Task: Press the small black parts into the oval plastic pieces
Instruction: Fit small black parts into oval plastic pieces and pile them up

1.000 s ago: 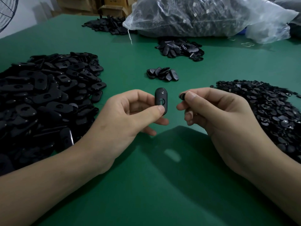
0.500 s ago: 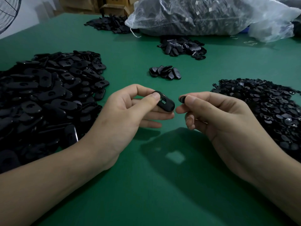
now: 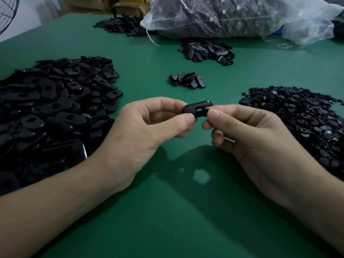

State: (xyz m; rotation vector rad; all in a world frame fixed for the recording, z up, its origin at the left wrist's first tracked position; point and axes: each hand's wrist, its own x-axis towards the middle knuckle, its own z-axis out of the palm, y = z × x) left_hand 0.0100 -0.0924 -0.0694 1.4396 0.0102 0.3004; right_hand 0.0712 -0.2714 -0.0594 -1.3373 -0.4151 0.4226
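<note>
Two hands meet above the green table (image 3: 167,211), near its middle. The left hand (image 3: 141,131) pinches one oval plastic piece (image 3: 197,108) between the thumb and curled fingers. It grips by one end, so the slotted face and the other end stay exposed toward the right hand (image 3: 256,138).

The right hand pinches a small black part (image 3: 205,112) between its thumb tip and forefinger. The part is mostly hidden by the fingertips, and only a dark edge shows. It sits against the oval's free end, just beside the slot. Whether it has begun to seat, I cannot tell.

Judgement: the step in hand is alignment, just before the press.

Layout reads as a feed line:
- Pile of ovals (image 3: 55,108) lies on the left-hand side.
- Pile of small parts (image 3: 297,123) lies on the right-hand side, so each hand draws its own stock without crossing.
- Little cluster (image 3: 187,81) sits straight ahead, apart from both piles, and is probably finished pieces.
- Further heap (image 3: 206,51) lies in front of a clear plastic bag (image 3: 232,15) of dark pieces, likely reserve stock.

Risk: the pinch is shallow and the part is small, so it could slip or go in crooked.
</note>
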